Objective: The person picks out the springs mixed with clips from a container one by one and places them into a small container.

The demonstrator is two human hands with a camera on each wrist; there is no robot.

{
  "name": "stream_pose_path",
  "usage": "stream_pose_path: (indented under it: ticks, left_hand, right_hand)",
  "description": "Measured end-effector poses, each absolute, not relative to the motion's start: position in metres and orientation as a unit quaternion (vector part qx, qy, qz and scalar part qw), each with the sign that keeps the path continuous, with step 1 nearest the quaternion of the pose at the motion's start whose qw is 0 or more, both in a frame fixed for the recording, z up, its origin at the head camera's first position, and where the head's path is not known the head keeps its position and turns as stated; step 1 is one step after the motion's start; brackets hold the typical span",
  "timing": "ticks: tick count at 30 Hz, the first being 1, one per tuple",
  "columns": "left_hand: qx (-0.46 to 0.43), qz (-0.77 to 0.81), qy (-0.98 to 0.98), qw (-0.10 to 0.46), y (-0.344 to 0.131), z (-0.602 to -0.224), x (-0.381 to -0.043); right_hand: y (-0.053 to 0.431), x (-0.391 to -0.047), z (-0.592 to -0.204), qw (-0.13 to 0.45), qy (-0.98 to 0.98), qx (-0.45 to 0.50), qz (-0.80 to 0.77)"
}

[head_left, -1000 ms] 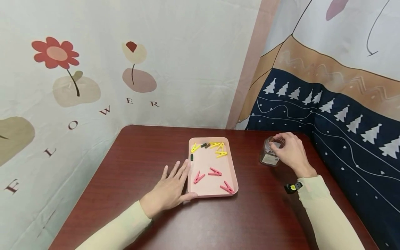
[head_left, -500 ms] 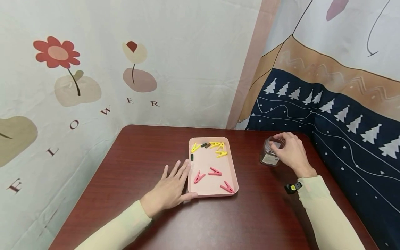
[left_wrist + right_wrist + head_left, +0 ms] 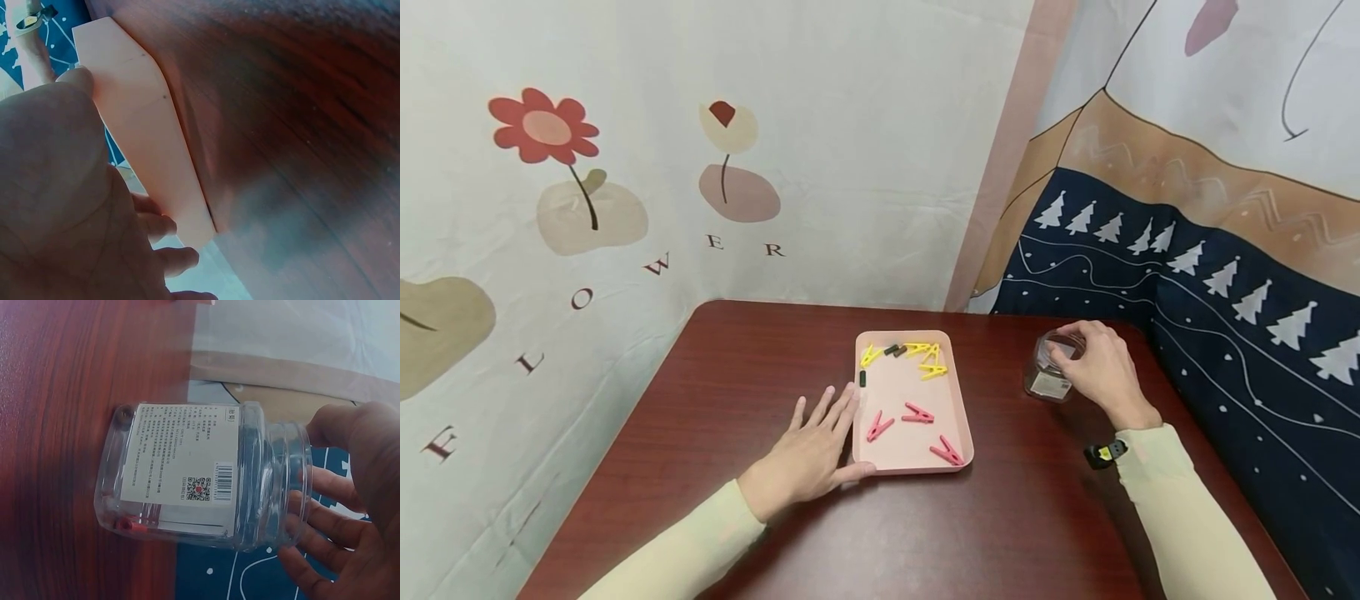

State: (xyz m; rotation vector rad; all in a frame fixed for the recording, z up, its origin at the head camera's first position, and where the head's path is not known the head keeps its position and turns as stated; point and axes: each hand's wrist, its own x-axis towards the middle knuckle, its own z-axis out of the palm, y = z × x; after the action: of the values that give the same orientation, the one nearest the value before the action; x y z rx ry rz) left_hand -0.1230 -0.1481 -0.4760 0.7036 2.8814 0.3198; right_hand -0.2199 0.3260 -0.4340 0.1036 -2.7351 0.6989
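Observation:
My left hand [image 3: 805, 458] lies with its fingers spread along the left side of a pink tray [image 3: 913, 385], its thumb over the near corner. In the left wrist view the fingertips touch the tray's side wall [image 3: 140, 119]. In the tray are several yellow clothespins [image 3: 934, 371], three pink clothespins [image 3: 917, 414] and three small dark cylinders [image 3: 862, 379]. My right hand [image 3: 1101, 371] is at the mouth of a clear jar [image 3: 256, 481], thumb and fingers loosely about the rim, with nothing seen between them. Small red [image 3: 128, 524] and dark [image 3: 124, 416] pieces lie at the jar's bottom.
The jar stands upright on the brown wooden table [image 3: 760, 350], to the right of the tray. Printed cloth hangs along the table's far edge and right side. A watch [image 3: 1105, 454] sits on the right wrist.
A small brown piece seen at my right fingertips one second ago is no longer there; the fingers have loosened at the jar's mouth. My left hand and the tray have stayed in place.

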Motion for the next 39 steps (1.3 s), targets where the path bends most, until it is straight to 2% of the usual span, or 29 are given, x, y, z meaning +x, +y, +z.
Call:
stream_pose_path:
  ticks: [15,25,32,39]
  left_hand:
    - [0.242,0.112,0.961,0.076,-0.149,-0.476,-0.124]
    - [0.255,0.107,0.959,0.061,-0.152,-0.473,-0.125]
    - [0.257,0.106,0.959,0.06,-0.153,-0.473,-0.125]
    - [0.26,0.103,0.958,0.062,-0.153,-0.472,-0.125]
  right_hand:
    - [0.317,-0.214,-0.436,0.198,-0.946,0.048,0.25]
    - [0.293,-0.212,-0.436,0.222,-0.935,0.085,0.265]
    - [0.269,-0.213,-0.434,0.224,-0.933,0.108,0.262]
    - [0.247,-0.216,-0.434,0.197,-0.94,0.13,0.245]
